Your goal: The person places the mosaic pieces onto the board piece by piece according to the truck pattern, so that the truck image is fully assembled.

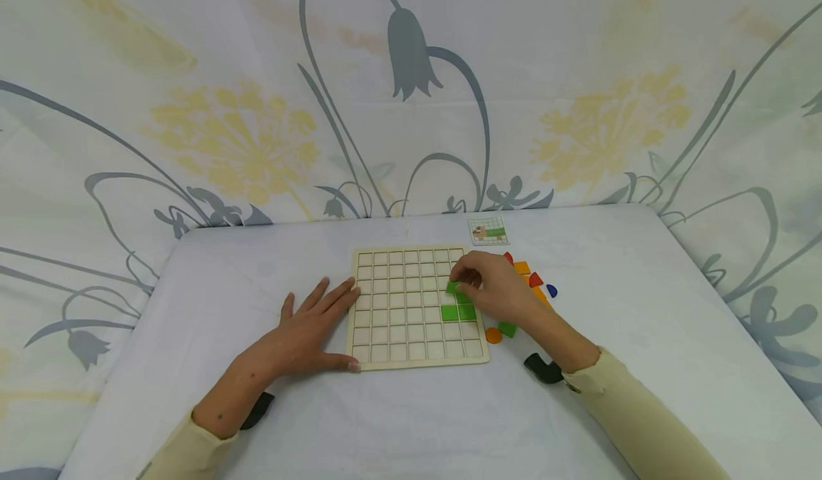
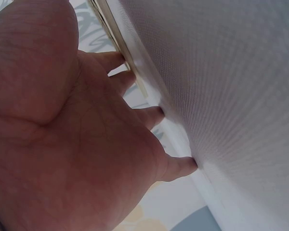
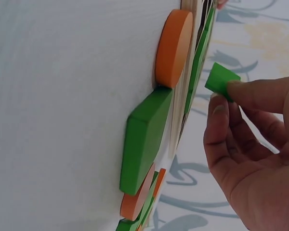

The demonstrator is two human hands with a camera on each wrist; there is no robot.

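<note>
A pale wooden grid board (image 1: 398,302) lies on the white-covered table. My left hand (image 1: 302,334) is spread beside it, with fingertips and thumb at its left edge. In the left wrist view the palm (image 2: 86,139) shows with the fingers stretched toward the board's edge. Over the board's right side, my right hand (image 1: 497,287) pinches a small green block (image 3: 221,79) between thumb and fingers. Below that hand, green blocks (image 1: 458,313) lie in the grid's right columns, partly hidden by the hand.
Right of the board lie an orange disc (image 1: 493,335), a green block (image 1: 507,329), a red piece (image 1: 536,279), a blue half-round piece (image 1: 551,291) and several others, partly under the right forearm. A small picture card (image 1: 489,231) lies behind the board. Flowered fabric (image 1: 411,145) rises behind the table.
</note>
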